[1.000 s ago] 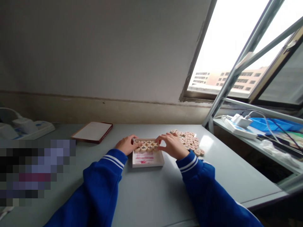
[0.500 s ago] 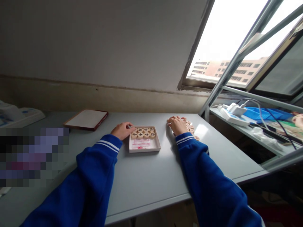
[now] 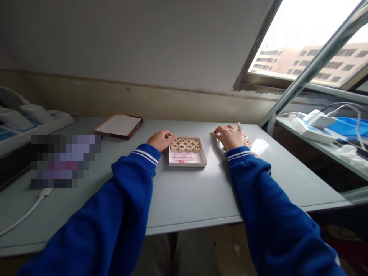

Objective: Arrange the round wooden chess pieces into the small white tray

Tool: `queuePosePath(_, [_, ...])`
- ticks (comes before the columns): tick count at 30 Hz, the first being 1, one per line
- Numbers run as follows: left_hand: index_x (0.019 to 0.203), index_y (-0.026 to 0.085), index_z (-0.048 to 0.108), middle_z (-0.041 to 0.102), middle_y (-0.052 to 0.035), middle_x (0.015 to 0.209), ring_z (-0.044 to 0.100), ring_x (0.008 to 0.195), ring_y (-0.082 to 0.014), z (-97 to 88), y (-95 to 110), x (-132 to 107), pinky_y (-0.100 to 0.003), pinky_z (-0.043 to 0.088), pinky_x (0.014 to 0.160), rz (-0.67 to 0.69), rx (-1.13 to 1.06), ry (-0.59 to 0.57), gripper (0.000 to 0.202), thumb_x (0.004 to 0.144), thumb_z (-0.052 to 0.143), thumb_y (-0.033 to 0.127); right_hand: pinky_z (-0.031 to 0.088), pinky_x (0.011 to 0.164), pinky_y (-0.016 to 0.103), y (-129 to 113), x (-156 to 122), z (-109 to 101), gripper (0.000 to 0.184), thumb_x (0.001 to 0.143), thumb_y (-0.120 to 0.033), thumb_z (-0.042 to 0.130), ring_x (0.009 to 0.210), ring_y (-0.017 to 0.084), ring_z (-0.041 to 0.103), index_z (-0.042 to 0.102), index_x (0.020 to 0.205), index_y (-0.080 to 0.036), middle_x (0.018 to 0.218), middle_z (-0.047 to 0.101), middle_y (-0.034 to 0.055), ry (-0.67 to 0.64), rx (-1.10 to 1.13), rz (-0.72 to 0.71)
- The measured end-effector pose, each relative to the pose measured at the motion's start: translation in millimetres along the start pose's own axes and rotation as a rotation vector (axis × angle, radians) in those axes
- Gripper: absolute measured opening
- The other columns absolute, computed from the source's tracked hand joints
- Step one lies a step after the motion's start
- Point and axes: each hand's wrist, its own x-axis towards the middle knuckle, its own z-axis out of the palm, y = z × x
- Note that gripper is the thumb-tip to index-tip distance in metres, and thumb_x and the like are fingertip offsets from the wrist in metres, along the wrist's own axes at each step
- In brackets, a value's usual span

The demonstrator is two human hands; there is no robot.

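Observation:
A shallow white box (image 3: 203, 158) holds two rows of round wooden Chinese chess pieces (image 3: 185, 145), their tops marked with dark characters. In the front part of the box, paper with pink-red print (image 3: 182, 156) shows. My left hand (image 3: 161, 141) is at the back left corner, its thumb and fingers closed on the rim and close to the nearest piece. To the right of the box, my right hand (image 3: 229, 137) pinches a Chinese chess piece (image 3: 214, 134) between thumb and fingertips, with one finger raised. Behind and beneath that hand, more loose pieces (image 3: 246, 142) lie on the table, partly hidden.
A box lid (image 3: 118, 125) with a dark red side lies at the back left. Further left are a white power strip (image 3: 43, 124), a blurred-out object (image 3: 64, 161) and a white cable (image 3: 23, 220). A metal-framed shelf (image 3: 319, 143) with chargers stands at the right.
The view has swung, shifting everything right and up in the picture. My right hand has lifted a finger, and a piece now shows at its fingertips. My left hand stays at the box corner.

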Motion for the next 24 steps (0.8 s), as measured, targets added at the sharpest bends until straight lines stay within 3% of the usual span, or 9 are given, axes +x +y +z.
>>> queuePosePath(6, [0.09,0.021,0.061,0.063,-0.0031,0.083,0.055,0.074,-0.0174,-1.0,0.8,0.5,-0.025,0.04,0.068,0.035,0.053,-0.015,0.039,0.072,0.043,0.05,0.029,0.082,0.035,-9.4,1.4,-12.5,0.014,0.081,-0.025,0.049,0.092,0.022,0.052,0.06,0.084,-0.017,0.095,0.062,0.0078,-0.082,-0.001,-0.077])
queuePosePath(9, [0.094,0.021,0.059,0.062,-0.0025,0.08,0.054,0.071,-0.0164,-1.2,1.9,-1.0,-0.024,0.04,0.065,0.056,0.105,-0.02,0.041,0.071,0.043,0.05,0.03,0.078,0.033,-11.5,1.9,-12.5,0.013,0.079,-0.024,0.051,0.085,0.021,0.054,0.06,0.084,-0.017,0.088,0.064,0.0062,-0.1,0.016,-0.072])
queuePosePath(13, [0.094,0.021,0.059,0.062,-0.0022,0.078,0.053,0.069,-0.0159,-2.1,2.2,-2.2,-0.024,0.039,0.064,0.08,0.118,-0.034,0.042,0.072,0.042,0.052,0.031,0.075,0.032,-16.8,1.7,-12.6,0.023,0.077,-0.026,0.055,0.084,0.02,0.055,0.058,0.1,-0.019,0.091,0.064,0.0038,-0.128,0.09,-0.09])
queuePosePath(18, [0.095,0.02,0.06,0.062,-0.0029,0.078,0.053,0.07,-0.0162,-3.7,-2.0,-0.9,-0.024,0.038,0.063,0.127,0.086,-0.056,0.048,0.071,0.039,0.056,0.033,0.072,0.032,-30.0,-2.7,-22.3,0.017,0.079,-0.031,0.053,0.085,0.021,0.054,0.064,0.087,-0.021,0.091,0.062,0.0045,-0.175,0.1,-0.152])
queuePosePath(22, [0.097,0.019,0.059,0.063,-0.0031,0.08,0.054,0.071,-0.0164,-5.3,-4.4,-0.3,-0.024,0.039,0.065,0.142,0.077,-0.082,0.05,0.071,0.038,0.057,0.035,0.078,0.034,-37.1,-6.6,-22.4,0.039,0.075,-0.03,0.059,0.098,0.024,0.049,0.053,0.112,-0.02,0.11,0.054,0.0085,-0.134,0.117,-0.177])
queuePosePath(24, [0.098,0.019,0.059,0.062,-0.0032,0.081,0.054,0.072,-0.0167,-6.1,-4.8,-0.4,-0.025,0.039,0.066,0.15,0.07,-0.089,0.052,0.07,0.038,0.057,0.036,0.078,0.032,-38.5,-6.9,-18.3,0.038,0.078,-0.028,0.055,0.098,0.022,0.05,0.051,0.115,-0.021,0.111,0.053,0.0086,-0.148,0.153,-0.225])
